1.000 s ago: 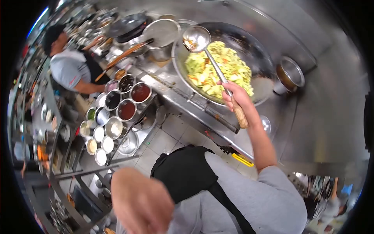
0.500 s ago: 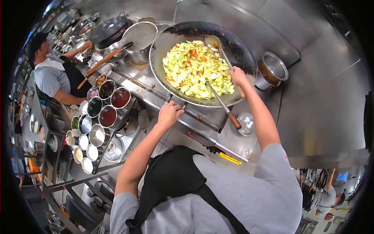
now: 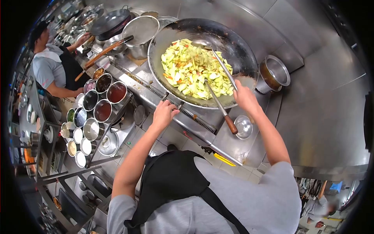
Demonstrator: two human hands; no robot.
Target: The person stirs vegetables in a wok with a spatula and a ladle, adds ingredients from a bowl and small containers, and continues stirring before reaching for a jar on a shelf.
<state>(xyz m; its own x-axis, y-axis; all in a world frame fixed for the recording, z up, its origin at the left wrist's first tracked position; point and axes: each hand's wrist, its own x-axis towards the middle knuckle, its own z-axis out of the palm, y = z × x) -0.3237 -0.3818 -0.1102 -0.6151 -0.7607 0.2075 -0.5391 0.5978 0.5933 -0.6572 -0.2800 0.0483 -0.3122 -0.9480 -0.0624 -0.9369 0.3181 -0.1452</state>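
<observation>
A large wok (image 3: 240,50) holds a heap of pale green vegetable slices (image 3: 191,74) with some orange pieces. My right hand (image 3: 244,95) is wrapped round the handle of a ladle (image 3: 224,64), whose bowl is among the slices at the back of the heap. A second utensil with a wooden handle (image 3: 230,124) leans over the wok's near rim, untouched. My left hand (image 3: 164,114) rests at the stove's front edge, below the wok's near rim, its fingers curled over a small part there that I cannot make out.
Metal pots of sauces and seasonings (image 3: 103,110) stand at the left. A strainer (image 3: 141,31) sits on a pot beyond them. A co-worker (image 3: 58,70) stands at the far left. A small steel bowl (image 3: 244,127) and a metal pot (image 3: 274,71) are at the right.
The ladle has pushed into the back of the heap, and some slices there are blurred by motion. My right hand has moved slightly down and right.
</observation>
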